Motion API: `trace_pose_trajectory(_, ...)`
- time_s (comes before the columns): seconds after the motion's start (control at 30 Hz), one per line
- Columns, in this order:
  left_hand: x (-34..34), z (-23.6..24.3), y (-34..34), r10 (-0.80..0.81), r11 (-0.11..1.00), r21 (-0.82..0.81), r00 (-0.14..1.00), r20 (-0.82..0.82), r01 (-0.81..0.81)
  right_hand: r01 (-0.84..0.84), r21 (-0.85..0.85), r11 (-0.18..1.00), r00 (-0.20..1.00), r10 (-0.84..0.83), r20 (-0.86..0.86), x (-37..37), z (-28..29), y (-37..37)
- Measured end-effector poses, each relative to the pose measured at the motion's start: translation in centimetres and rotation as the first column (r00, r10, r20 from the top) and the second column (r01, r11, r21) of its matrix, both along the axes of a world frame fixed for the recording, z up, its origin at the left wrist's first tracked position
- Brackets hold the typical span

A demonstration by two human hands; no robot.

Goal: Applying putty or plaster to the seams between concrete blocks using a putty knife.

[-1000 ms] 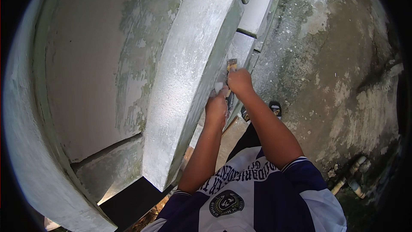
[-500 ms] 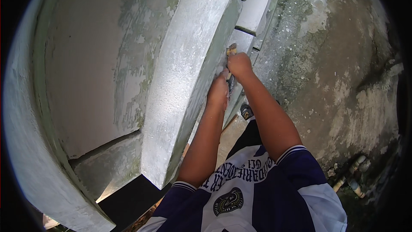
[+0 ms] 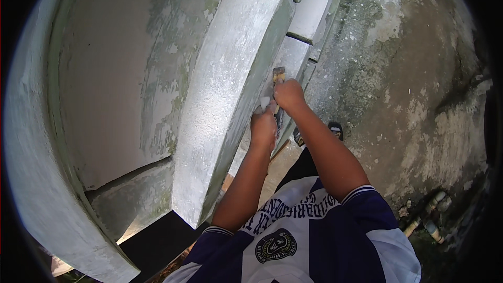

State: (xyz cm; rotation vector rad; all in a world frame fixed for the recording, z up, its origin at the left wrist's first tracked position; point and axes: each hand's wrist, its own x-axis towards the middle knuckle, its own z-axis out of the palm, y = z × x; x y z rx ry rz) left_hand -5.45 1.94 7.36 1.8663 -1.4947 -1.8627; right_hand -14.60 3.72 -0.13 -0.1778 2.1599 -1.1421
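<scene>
My right hand (image 3: pixel 289 96) is closed around a small flat tool (image 3: pixel 279 75) with a tan body and a dark brown end, which sticks out above the fingers. Its exact kind is unclear. Just below and to the left, my left hand (image 3: pixel 263 129) is closed, with a pale whitish flat piece (image 3: pixel 265 102) showing at its fingertips. Between the hands runs a narrow yellowish and dark strip (image 3: pixel 278 112), partly hidden by the fingers. Both hands are in front of a pale concrete surface (image 3: pixel 291 52), beside the side face of a long curved white slab (image 3: pixel 222 78).
More curved masonry panels (image 3: pixel 105 84) stand to the left, with patchy paint. A stained concrete ground (image 3: pixel 398 99) lies to the right. Short pipe pieces (image 3: pixel 434 230) lie at the lower right. My shoes (image 3: pixel 335 131) show beyond my right forearm.
Both hands have moved a little lower, toward me. The tool in my right hand now points more upright, and the whitish piece at my left fingertips has come into view.
</scene>
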Motion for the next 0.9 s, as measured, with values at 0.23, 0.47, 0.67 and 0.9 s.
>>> trace_pose_trajectory(0.23, 2.2, 1.4, -0.9, 0.077, 0.995, 0.057, 0.997, 0.01, -0.078, -0.016, -0.05, 0.999, 0.997, 0.013, -0.07, 2.7, 2.2, 0.0)
trace_pose_trajectory(0.47, 4.9, -1.2, -1.6, 0.032, 0.998, -0.061, 0.999, -0.018, -0.033, 0.092, -0.018, 0.996, 0.993, -0.091, 0.072, 4.9, 1.1, -0.7)
trace_pose_trajectory(0.67, 4.5, 0.3, -1.9, 0.149, 0.988, 0.033, 0.988, 0.039, -0.15, 0.106, -0.043, 0.994, 0.992, -0.102, 0.078, 4.6, 1.6, -1.4)
trace_pose_trajectory(0.9, 7.2, 0.4, -1.6, 0.032, 0.998, -0.05, 0.998, 0.047, -0.029, 0.119, -0.011, 0.993, 0.991, -0.118, 0.07, 8.1, 0.7, -0.9)
